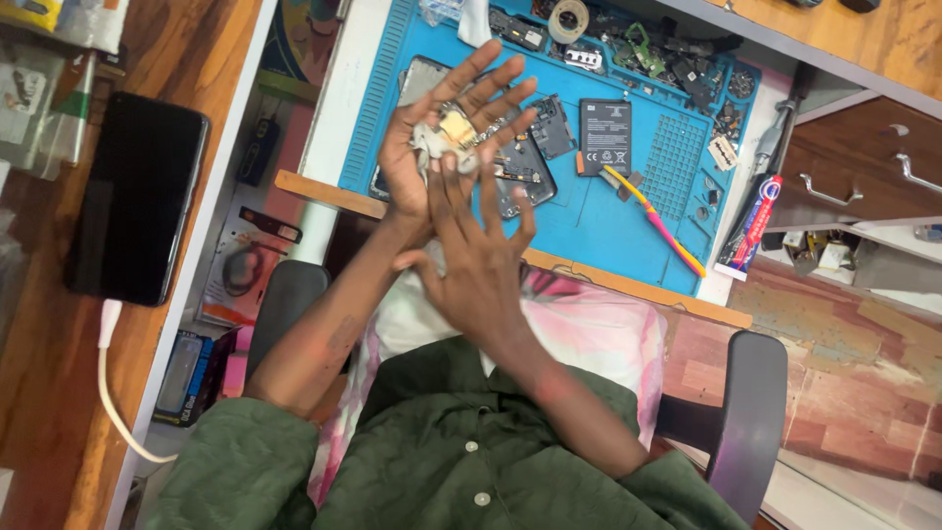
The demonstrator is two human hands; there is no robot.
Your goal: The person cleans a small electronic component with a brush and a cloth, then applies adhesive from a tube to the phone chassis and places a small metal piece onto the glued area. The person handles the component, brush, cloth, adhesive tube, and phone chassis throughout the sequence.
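Observation:
My left hand point(422, 147) is raised palm up over the blue repair mat point(628, 211), fingers spread. On its palm lies a small phone part point(449, 132), gold and whitish grey. My right hand point(481, 255) is just below it, back toward me and fingers apart, with its fingertips touching the lower edge of the part and the left palm. Under both hands an opened, disassembled phone point(525, 172) lies on the mat, partly hidden by them.
A black battery point(604, 134), a yellow and pink pry tool point(659, 221), a tape roll point(568, 18) and several loose parts lie on the mat. A black phone point(135, 196) with a white cable point(106, 378) rests on the wooden counter at left. Drawers point(863, 177) stand at right.

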